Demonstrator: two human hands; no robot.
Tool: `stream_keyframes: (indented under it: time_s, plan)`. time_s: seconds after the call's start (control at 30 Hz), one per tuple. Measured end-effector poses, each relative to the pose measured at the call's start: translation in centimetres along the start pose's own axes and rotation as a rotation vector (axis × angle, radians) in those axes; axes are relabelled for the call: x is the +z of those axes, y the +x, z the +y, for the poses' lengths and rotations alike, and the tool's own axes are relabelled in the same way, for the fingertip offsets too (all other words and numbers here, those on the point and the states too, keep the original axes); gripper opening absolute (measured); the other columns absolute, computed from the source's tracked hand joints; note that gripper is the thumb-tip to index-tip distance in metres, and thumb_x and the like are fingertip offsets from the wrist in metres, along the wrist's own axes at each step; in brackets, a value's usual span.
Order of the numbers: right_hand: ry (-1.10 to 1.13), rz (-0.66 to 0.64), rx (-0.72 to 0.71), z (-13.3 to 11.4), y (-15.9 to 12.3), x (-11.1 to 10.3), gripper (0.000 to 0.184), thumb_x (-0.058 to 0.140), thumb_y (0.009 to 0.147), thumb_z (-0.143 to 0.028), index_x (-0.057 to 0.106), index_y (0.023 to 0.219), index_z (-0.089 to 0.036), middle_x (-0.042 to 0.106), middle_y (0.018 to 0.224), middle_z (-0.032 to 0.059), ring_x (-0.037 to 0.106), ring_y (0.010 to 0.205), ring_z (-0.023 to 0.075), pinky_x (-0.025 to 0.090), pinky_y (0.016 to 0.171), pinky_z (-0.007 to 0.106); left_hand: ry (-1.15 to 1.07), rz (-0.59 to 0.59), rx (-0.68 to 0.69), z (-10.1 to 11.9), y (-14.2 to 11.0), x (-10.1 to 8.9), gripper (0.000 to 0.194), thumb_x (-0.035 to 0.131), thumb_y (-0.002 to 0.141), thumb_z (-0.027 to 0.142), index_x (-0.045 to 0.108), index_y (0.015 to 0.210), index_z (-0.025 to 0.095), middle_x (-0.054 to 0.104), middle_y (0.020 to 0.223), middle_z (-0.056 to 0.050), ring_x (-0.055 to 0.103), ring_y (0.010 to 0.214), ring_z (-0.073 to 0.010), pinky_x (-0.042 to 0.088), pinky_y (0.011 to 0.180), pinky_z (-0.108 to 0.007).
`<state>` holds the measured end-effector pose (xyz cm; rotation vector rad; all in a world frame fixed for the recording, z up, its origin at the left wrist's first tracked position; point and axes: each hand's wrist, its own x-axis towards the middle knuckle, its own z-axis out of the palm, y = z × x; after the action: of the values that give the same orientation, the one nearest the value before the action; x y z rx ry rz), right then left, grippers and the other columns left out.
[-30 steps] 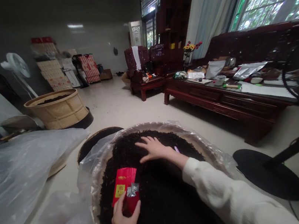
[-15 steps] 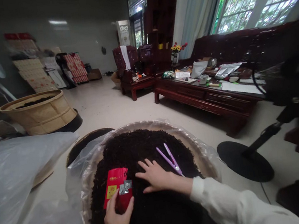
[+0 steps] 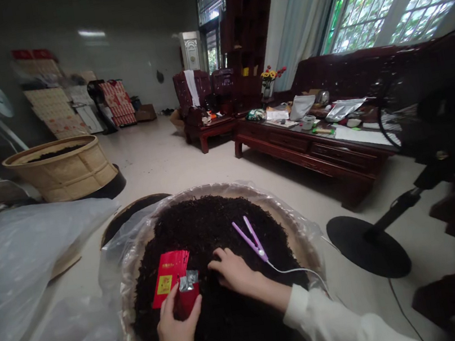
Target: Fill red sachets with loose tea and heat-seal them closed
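My left hand holds a small red packet upright between thumb and fingers, its silver-lined mouth facing up. Just behind it, several flat red packets lie fanned on a heap of dark, dried tea leaves. To the right of the packet, my right hand has its fingers drawn together in the leaves; the fingertips are partly hidden. A purple mini hair straightener with a white cord rests on the leaves beyond my right hand, its arms apart. The leaves fill a round, plastic-lined basket.
Clear plastic sheeting spreads at the left. A tall woven basket stands behind it. To the right are a black round stand base and a dark wooden table crowded with bags and papers.
The fingers of my right hand, spread over the leaves before, have curled together into them. My left hand keeps the red packet in nearly the same place. The view has shifted slightly.
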<state>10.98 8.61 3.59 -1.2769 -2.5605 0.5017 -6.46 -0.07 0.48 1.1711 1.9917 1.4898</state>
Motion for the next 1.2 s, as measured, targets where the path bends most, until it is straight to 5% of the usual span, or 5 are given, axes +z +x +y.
stream_keyframes:
  time_s: [0.2, 0.3, 0.4, 0.7, 1.2]
  plan:
    - [0.977, 0.231, 0.219, 2.6, 0.2, -1.2, 0.039, 0.064, 0.069, -0.015, 0.066, 0.107, -0.024, 0.064, 0.1, 0.0027, 0.059, 0.098, 0.0204, 0.043, 0.094, 0.035, 0.0, -0.001, 0.055, 0.4, 0.0, 0.4, 0.074, 0.07, 0.049, 0.069, 0.066, 0.104, 0.019, 0.069, 0.095, -0.008, 0.067, 0.084, -0.0249, 0.056, 0.082, -0.038]
    - [1.659, 0.139, 0.466, 2.8, 0.1, -0.7, 0.046, 0.066, 0.071, -0.021, 0.058, 0.116, -0.023, 0.065, 0.086, 0.0006, 0.062, 0.076, 0.0171, 0.05, 0.075, 0.031, -0.008, -0.018, 0.062, 0.7, -0.1, 0.8, 0.073, 0.07, 0.05, 0.067, 0.066, 0.104, 0.019, 0.069, 0.097, -0.009, 0.067, 0.087, -0.0253, 0.056, 0.085, -0.038]
    - [2.01, 0.028, 0.607, 2.9, -0.2, -0.4, 0.027, 0.054, 0.083, -0.035, 0.057, 0.103, -0.017, 0.063, 0.076, 0.0027, 0.061, 0.065, 0.0167, 0.05, 0.065, 0.031, -0.012, -0.046, 0.038, 0.8, -0.2, 1.1, 0.074, 0.07, 0.05, 0.067, 0.065, 0.105, 0.017, 0.069, 0.097, -0.009, 0.066, 0.088, -0.0259, 0.055, 0.086, -0.039]
    - [2.322, 0.027, 0.592, 2.0, -0.2, -1.4, 0.036, 0.033, 0.091, -0.044, 0.058, 0.091, -0.018, 0.065, 0.082, 0.008, 0.064, 0.084, 0.0236, 0.05, 0.079, 0.048, -0.022, -0.066, 0.029, 0.4, -0.3, 1.6, 0.074, 0.07, 0.051, 0.067, 0.065, 0.106, 0.017, 0.068, 0.101, -0.011, 0.066, 0.086, -0.0253, 0.055, 0.086, -0.04]
    - [2.253, 0.382, 0.529, -1.3, 0.6, -4.6, 0.037, 0.041, 0.091, -0.038, 0.065, 0.081, -0.012, 0.068, 0.078, 0.01, 0.066, 0.082, 0.0223, 0.052, 0.08, 0.037, 0.09, -0.1, 0.29, 0.9, 0.2, 4.3, 0.053, 0.069, 0.068, 0.049, 0.064, 0.112, 0.021, 0.065, 0.105, -0.009, 0.061, 0.098, -0.0248, 0.052, 0.092, -0.044]
